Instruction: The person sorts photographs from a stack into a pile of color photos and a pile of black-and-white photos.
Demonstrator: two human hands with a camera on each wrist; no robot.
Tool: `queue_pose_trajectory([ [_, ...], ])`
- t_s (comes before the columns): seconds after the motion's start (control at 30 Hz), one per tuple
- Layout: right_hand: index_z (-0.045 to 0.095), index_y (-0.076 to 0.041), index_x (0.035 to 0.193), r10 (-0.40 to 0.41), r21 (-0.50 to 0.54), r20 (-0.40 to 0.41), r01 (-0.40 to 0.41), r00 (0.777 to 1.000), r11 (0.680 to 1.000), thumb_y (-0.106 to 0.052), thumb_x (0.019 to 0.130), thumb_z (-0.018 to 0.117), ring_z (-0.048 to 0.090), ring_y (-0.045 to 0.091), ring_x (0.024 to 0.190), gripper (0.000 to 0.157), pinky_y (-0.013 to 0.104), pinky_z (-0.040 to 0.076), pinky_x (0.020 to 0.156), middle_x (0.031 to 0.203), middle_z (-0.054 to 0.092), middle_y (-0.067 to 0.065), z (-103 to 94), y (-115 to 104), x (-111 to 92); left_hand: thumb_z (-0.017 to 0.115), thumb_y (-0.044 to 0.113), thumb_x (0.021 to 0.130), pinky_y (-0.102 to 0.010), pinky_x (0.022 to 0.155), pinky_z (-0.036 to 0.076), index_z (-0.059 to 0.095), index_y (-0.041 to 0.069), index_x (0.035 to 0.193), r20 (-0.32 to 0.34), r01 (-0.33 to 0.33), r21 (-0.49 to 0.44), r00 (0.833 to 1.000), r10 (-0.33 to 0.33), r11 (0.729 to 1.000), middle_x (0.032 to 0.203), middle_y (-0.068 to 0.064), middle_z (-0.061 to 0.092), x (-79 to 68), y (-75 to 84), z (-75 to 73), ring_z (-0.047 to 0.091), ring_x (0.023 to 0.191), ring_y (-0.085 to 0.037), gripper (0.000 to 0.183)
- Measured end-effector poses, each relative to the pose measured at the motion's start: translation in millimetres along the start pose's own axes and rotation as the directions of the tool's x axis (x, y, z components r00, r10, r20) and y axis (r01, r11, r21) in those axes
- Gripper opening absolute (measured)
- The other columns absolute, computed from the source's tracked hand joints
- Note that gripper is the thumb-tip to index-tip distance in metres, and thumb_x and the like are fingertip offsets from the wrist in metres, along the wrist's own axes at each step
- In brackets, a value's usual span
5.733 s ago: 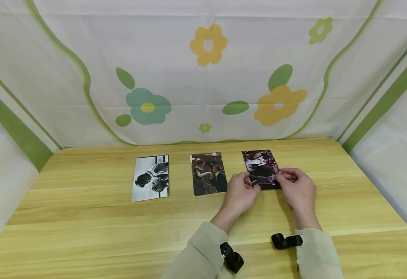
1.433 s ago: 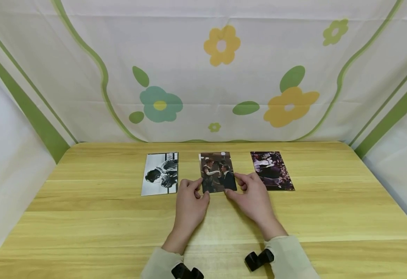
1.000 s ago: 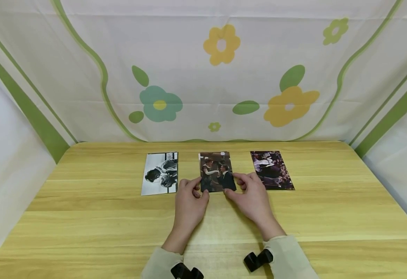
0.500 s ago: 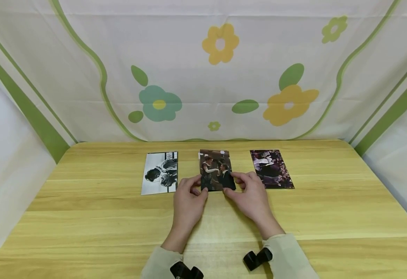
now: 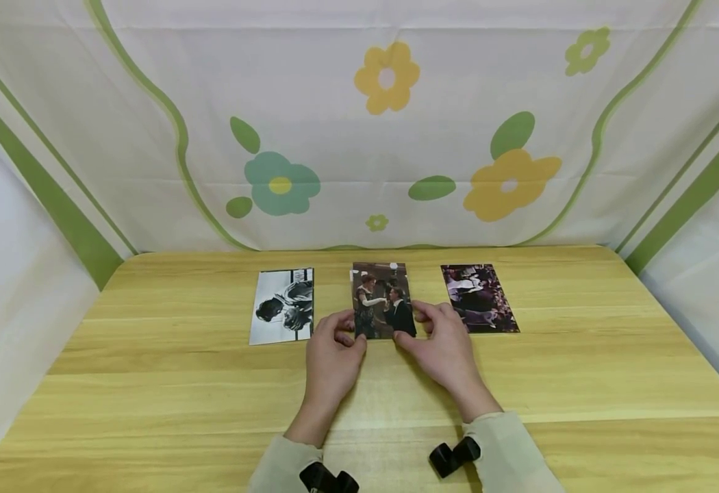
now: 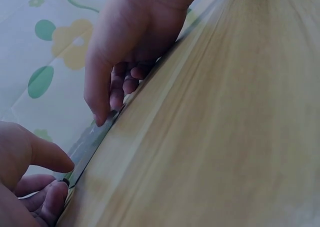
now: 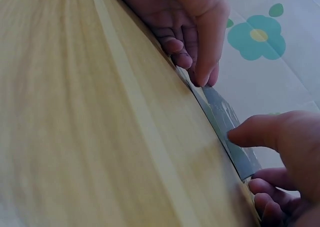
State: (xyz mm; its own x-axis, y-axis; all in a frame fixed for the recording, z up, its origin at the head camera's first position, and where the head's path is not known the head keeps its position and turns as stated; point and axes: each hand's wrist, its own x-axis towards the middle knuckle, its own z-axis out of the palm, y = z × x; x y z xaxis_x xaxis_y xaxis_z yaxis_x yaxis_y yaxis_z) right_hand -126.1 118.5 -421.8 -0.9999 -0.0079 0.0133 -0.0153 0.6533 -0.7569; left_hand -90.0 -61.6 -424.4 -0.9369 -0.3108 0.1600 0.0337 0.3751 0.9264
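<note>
Three photo cards or small piles of them lie in a row. Over the middle spot is a dark photo card (image 5: 383, 298) of two people in formal dress, with a pale edge showing beneath its left side. My left hand (image 5: 335, 352) pinches its near left corner, thumb on the near edge, fingers along the left side. At the near right corner my right hand (image 5: 442, 349) pinches it likewise. In the right wrist view the card (image 7: 220, 119) is seen edge-on between both thumbs, slightly tilted and very close to the table.
A black-and-white photo card (image 5: 282, 306) lies left of my left hand. On the right is a purple-toned photo card (image 5: 481, 299), close to my right fingers. Behind the wooden table (image 5: 168, 390) rises a white flowered cloth (image 5: 335, 137).
Earlier both hands were at the right-hand photo card; they then moved left to the middle one. Over the last second its top card shifted slightly away and up, baring the pale edge beneath.
</note>
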Motion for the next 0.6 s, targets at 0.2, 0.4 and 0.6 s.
queue_pose_trajectory([
  [0.2,0.065,-0.01,0.148,-0.01,0.115,-0.025,0.013,1.0,0.993,-0.021,0.09,0.083,0.06,0.023,0.102,0.062,0.033,0.05,0.089,0.119,0.066,0.009,-2.3,-1,1,0.079,-0.005,0.085,-0.021,0.071,0.053,0.073,0.0,0.131,0.045,0.059,-0.067,0.997,-0.056,0.996,0.11,-0.017,0.073,2.1,1.0,-2.0,0.062,0.081,-0.012,0.047],
  [0.4,0.064,-0.012,0.149,-0.001,0.163,-0.026,0.005,1.0,0.987,-0.018,0.092,0.082,0.063,0.022,0.103,0.06,0.032,0.052,0.091,0.12,0.068,0.009,-8.6,-7,-1,0.079,-0.004,0.086,-0.021,0.074,0.053,0.072,0.003,0.135,0.087,0.152,-0.18,0.987,-0.139,0.972,0.114,-0.016,0.072,3.2,9.2,-6.6,0.063,0.085,-0.013,0.05],
  [0.6,0.064,-0.018,0.15,0.009,0.246,-0.028,-0.002,1.0,0.969,-0.021,0.095,0.081,0.06,0.02,0.104,0.058,0.028,0.051,0.087,0.12,0.066,0.008,-16.9,-17,-4,0.08,0.0,0.087,-0.02,0.076,0.053,0.072,0.005,0.135,0.09,0.176,-0.25,0.983,-0.158,0.952,0.116,-0.015,0.07,5.4,21.8,-14.2,0.062,0.091,-0.015,0.049],
])
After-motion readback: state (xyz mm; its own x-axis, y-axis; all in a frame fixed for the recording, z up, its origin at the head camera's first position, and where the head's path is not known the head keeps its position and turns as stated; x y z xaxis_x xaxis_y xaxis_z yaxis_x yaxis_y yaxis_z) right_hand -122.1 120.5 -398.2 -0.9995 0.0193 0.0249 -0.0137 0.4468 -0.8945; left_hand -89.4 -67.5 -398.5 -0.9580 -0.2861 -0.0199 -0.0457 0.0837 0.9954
